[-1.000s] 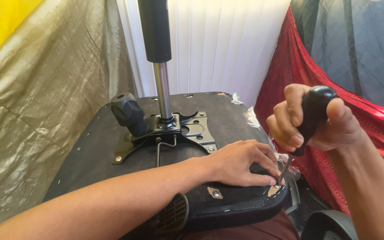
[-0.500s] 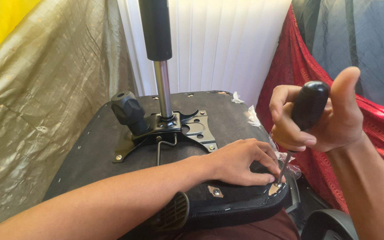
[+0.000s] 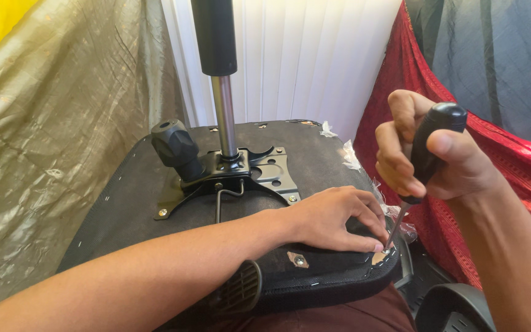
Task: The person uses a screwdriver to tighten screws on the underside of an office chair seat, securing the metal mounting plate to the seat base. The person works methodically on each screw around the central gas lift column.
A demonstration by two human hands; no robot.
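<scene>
At seat [image 3: 124, 203] corner: R hand [image 3: 425, 160] clamped on screwdriver [image 3: 428, 147], L hand [image 3: 333, 218] flat, fingers apart.

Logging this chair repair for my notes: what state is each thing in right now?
Screwdriver: gripped upright in the right hand, tip on a screw at the seat corner.
Left hand: flat on the seat, fingertips beside that screw.
Chair seat: upside down, underside facing up.
Gas lift column: standing upright from the mounting plate.
Black knob: attached, tilted.
</scene>
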